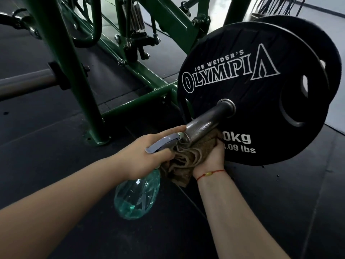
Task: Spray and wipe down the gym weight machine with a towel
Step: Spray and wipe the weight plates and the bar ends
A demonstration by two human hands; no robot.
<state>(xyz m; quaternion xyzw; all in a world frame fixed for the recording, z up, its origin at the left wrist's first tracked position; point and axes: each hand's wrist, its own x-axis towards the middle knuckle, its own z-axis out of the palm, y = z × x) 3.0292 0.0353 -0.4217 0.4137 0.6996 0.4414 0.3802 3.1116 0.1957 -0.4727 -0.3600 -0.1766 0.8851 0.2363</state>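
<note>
My left hand (147, 156) grips the neck of a clear green spray bottle (137, 195) with a grey-blue trigger head (162, 143), whose nozzle sits at the tip of a knurled steel sleeve (203, 126). The forefinger lies straight along the top of the head. My right hand (211, 157) holds a bunched brown towel (186, 161) up against the underside of that sleeve. The sleeve carries a black Olympia weight plate (252, 86), with a second plate (317, 40) behind it. The green machine frame (141, 75) stands to the left.
Black rubber floor mats (56, 146) lie all round. A second grey bar (24, 83) sticks out at the left from a green upright (74, 71) bolted to the floor. Springs and linkages (136, 21) fill the frame's upper middle. A pale floor strip (336, 113) runs at the right.
</note>
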